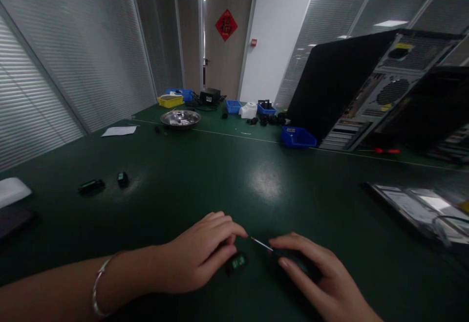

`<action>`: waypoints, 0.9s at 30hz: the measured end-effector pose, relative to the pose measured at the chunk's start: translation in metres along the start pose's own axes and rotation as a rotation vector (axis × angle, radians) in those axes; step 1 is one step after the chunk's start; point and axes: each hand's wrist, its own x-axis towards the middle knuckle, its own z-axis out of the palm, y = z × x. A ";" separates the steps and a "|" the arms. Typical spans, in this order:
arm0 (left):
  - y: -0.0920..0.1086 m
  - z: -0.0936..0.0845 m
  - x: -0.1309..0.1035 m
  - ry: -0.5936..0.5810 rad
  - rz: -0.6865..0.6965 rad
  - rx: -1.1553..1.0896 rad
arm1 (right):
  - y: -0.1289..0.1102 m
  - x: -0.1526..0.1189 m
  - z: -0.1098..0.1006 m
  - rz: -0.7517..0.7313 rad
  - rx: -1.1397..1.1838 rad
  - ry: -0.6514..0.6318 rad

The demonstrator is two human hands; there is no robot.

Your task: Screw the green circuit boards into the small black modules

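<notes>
My right hand (315, 273) is closed around the dark handle of a screwdriver (262, 244), whose thin metal shaft points left. The tip of that shaft is close to the index fingertip of my left hand (208, 248). Beside the left thumb lies a small black device with a green face (237, 262) on the green table (205, 170). The left fingers are bent and close together at the device; whether they pinch anything small is hard to make out. A silver bracelet (97, 288) circles the left wrist.
Two small black devices (122, 179) lie at the left. Behind are a metal bowl (181, 119), a paper sheet (119, 131), a yellow bin (170, 101) and a blue bin (298, 138). A computer case (366, 87) stands right, above a tray of flat parts (414, 209).
</notes>
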 end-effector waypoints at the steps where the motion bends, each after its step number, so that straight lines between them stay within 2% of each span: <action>1: 0.001 -0.001 0.000 -0.002 0.023 0.006 | 0.000 -0.001 0.000 0.002 -0.003 0.014; 5: 0.002 -0.005 -0.001 -0.094 0.116 0.057 | 0.003 -0.005 0.000 0.023 -0.011 0.037; 8: 0.000 -0.004 -0.002 -0.093 0.110 0.085 | 0.003 -0.005 0.001 0.028 -0.009 0.018; 14: -0.008 0.001 0.000 -0.020 0.091 -0.032 | -0.003 0.002 -0.001 -0.006 0.040 -0.021; 21: -0.017 0.005 0.004 0.136 -0.001 -0.136 | -0.002 0.000 0.000 -0.077 0.080 -0.110; 27: -0.019 0.006 0.004 0.190 0.038 -0.152 | -0.006 0.001 0.000 -0.112 0.076 -0.129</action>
